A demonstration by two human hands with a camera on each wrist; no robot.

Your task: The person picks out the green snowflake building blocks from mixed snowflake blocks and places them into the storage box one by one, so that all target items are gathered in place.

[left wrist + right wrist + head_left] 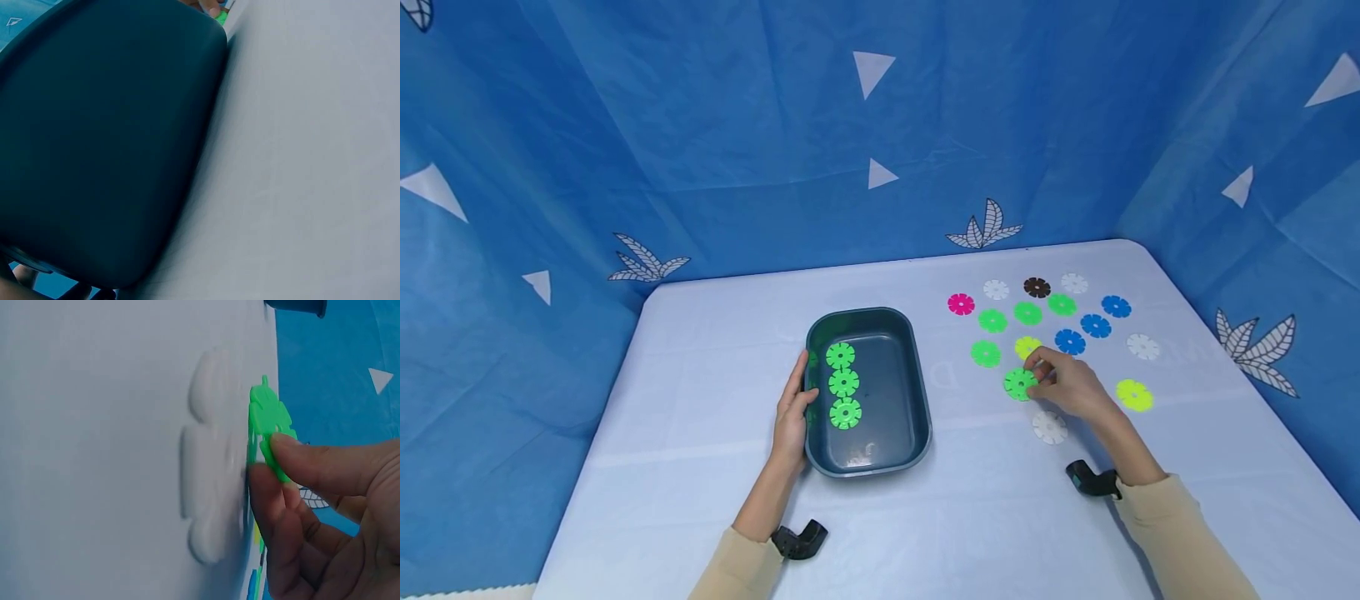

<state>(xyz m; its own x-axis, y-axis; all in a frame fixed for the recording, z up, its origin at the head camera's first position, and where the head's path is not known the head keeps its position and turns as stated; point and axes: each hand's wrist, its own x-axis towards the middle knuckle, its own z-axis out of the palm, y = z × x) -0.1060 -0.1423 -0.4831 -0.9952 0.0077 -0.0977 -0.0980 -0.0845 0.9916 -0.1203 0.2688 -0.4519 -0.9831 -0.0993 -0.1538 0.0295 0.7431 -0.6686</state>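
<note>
My right hand (1066,383) pinches a green notched plastic disc (1020,384) between thumb and fingers, over the right part of the table. In the right wrist view the green disc (269,409) is tilted, seen nearly edge-on. A white disc (1049,427) lies just below that hand. My left hand (792,417) grips the left side of a dark teal tray (922,392), thumb over the rim and fingers along the outer wall. Inside the tray, three green discs (843,383) form a column near its left wall. The tray's dark outer wall (106,144) fills much of the left wrist view.
Right of the tray lie several flat discs: pink (961,304), brown (1037,287), green (992,321), blue (1070,342), white (1143,347) and yellow (1134,396). A white cloth (715,367) covers the table. Blue curtains (737,150) hang behind and at both sides.
</note>
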